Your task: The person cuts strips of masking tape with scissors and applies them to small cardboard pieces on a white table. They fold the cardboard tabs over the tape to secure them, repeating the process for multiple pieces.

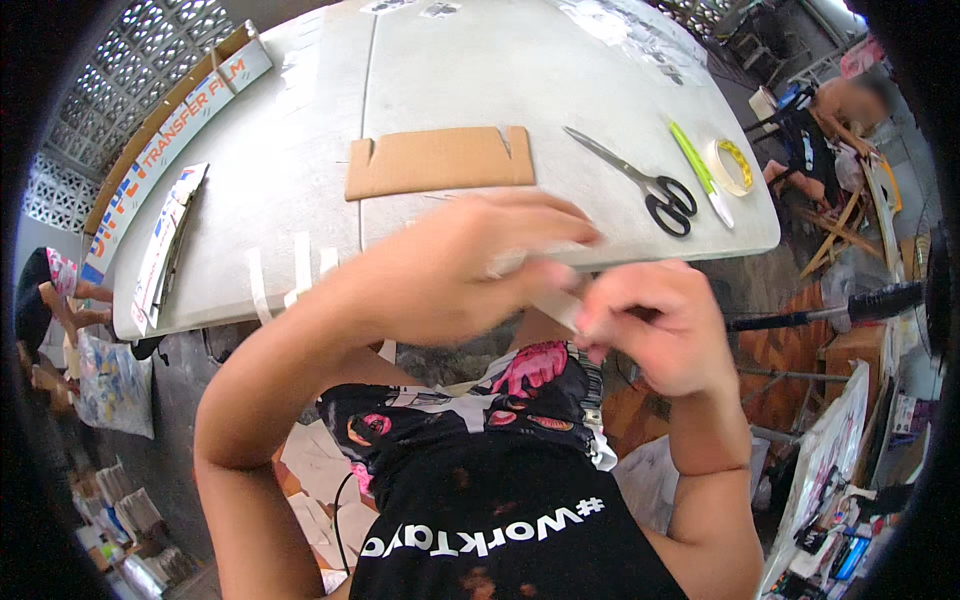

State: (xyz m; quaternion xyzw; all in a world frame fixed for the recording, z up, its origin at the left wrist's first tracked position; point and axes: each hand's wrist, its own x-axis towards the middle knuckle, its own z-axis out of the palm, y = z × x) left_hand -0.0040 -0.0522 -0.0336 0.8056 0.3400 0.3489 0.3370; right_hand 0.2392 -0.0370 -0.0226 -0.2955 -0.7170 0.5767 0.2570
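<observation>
A short pale strip, apparently tape [557, 303], spans the gap between my two hands, over my lap by the table's near edge. My left hand [470, 262] is blurred by motion; its thumb and fingers close on the strip's one end. The other end is pinched in the curled fingers of my right hand [655, 322]. Just beyond them lies a flat piece of brown cardboard [440, 163] with a slit near each end. Black-handled scissors [650, 190], a slim green and white pen-like tool [702, 175] and a tape roll [728, 167] lie to its right.
Several pale strips [302, 262] hang at the near edge of the white table [480, 70]. A long printed carton [175, 150] and a folded printed cardboard piece [170, 240] lie at left. Another person [840, 110] sits at far right; a dark bar [830, 308] stands beside my right arm.
</observation>
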